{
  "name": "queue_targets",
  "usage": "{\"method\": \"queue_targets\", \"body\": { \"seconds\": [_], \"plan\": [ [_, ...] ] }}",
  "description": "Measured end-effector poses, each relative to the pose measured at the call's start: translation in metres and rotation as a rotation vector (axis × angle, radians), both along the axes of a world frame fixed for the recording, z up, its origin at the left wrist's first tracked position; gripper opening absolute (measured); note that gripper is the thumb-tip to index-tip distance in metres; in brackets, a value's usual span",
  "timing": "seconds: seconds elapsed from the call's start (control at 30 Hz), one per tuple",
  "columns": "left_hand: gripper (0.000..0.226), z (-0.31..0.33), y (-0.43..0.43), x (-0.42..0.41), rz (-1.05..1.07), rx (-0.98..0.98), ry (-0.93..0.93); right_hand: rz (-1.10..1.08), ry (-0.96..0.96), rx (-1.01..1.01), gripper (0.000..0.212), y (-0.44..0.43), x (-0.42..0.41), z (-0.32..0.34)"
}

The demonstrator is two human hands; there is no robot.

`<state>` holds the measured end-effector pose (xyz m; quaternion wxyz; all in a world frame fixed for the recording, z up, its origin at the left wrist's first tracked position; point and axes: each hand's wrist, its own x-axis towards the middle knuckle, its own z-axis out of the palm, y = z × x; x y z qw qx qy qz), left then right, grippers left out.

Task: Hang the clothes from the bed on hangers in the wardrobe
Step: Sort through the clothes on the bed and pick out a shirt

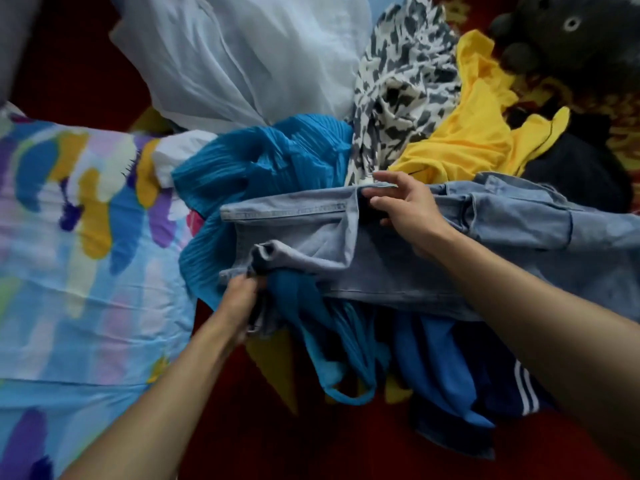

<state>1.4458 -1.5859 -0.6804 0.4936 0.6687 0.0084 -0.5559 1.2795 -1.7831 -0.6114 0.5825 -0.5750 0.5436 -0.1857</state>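
Observation:
A pile of clothes covers the bed. Light blue jeans (pixel 398 265) lie across the top of the pile, running from centre to right. My left hand (pixel 240 299) is closed on a bunched corner of the jeans at their near left end. My right hand (pixel 403 206) grips the jeans' far edge by the hem fold, thumb on top. Under the jeans sit a teal pleated garment (pixel 263 168), a blue top with straps (pixel 332 348) and a blue piece with white stripes (pixel 519 386). No hanger or wardrobe is in view.
Behind the jeans lie a white sheer garment (pixel 235 60), a black-and-white patterned piece (pixel 405 88), a yellow top (pixel 467 136) and a black garment (pixel 575 171). A dark plush toy (pixel 561 32) sits far right. A colourful pillow (pixel 76 244) lies left on the red bedcover (pixel 263 445).

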Motion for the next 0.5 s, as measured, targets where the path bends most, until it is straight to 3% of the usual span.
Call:
{"method": "queue_targets", "body": {
  "seconds": [0.07, 0.13, 0.2, 0.27, 0.33, 0.43, 0.5],
  "plan": [
    [0.014, 0.020, 0.013, 0.041, 0.004, -0.047, 0.223, 0.041, -0.042, -0.009, 0.043, -0.003, 0.020, 0.007],
    [0.018, 0.029, 0.019, 0.067, -0.026, 0.010, 0.301, 0.140, 0.007, -0.061, 0.047, 0.001, 0.029, 0.008],
    [0.013, 0.014, 0.016, 0.083, -0.023, 0.100, 0.131, 0.299, 0.186, -0.249, 0.048, 0.011, 0.026, 0.002],
    [0.014, -0.017, 0.005, 0.092, -0.093, 0.272, -0.267, 0.490, 0.432, -0.485, 0.051, 0.023, 0.015, -0.010],
    [0.011, -0.044, -0.007, 0.089, -0.226, 0.394, -0.468, 0.673, 0.673, -0.664, 0.055, 0.034, 0.003, -0.027],
    [0.075, -0.070, -0.021, 0.075, -0.346, 0.435, -0.490, 0.836, 0.924, -0.756, 0.064, 0.043, -0.013, -0.063],
    [0.093, -0.080, -0.034, 0.066, -0.291, 0.402, -0.598, 0.890, 1.009, -0.701, 0.070, 0.043, -0.020, -0.085]
  ]
}}
